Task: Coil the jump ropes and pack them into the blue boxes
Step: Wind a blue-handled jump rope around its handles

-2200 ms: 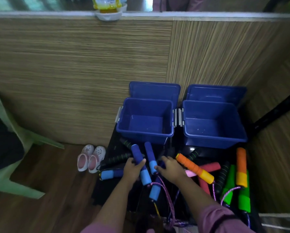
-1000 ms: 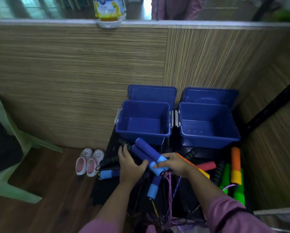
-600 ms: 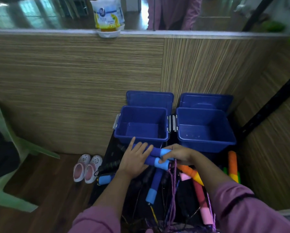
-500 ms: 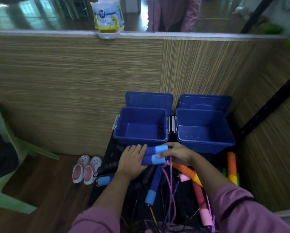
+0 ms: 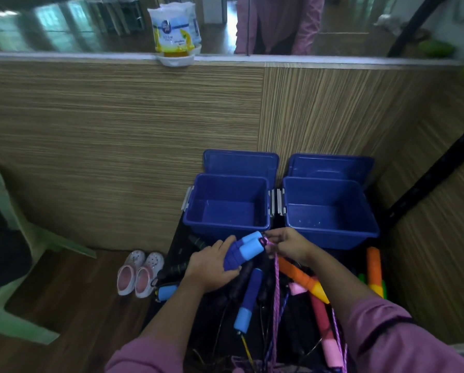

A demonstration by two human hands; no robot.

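Blue handles [image 5: 243, 250] gripped by left hand [image 5: 212, 267]; right hand [image 5: 290, 244] pinches purple rope [image 5: 276, 281].

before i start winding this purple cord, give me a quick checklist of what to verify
1. Both blue handles held together: ok, the left hand grips the pair side by side.
2. Cord end under control: ok, the right hand pinches the purple cord at the handle tips.
3. Cord free to wind: cannot tell, it hangs down into a tangle of other ropes near the bottom edge.
4. Left blue box ready: ok, lid off behind it, nothing seen inside.
5. Right blue box ready: ok, also open, nothing seen inside.
6. Other handles out of the way: not ok, a loose blue handle and an orange handle lie right beneath the hands.
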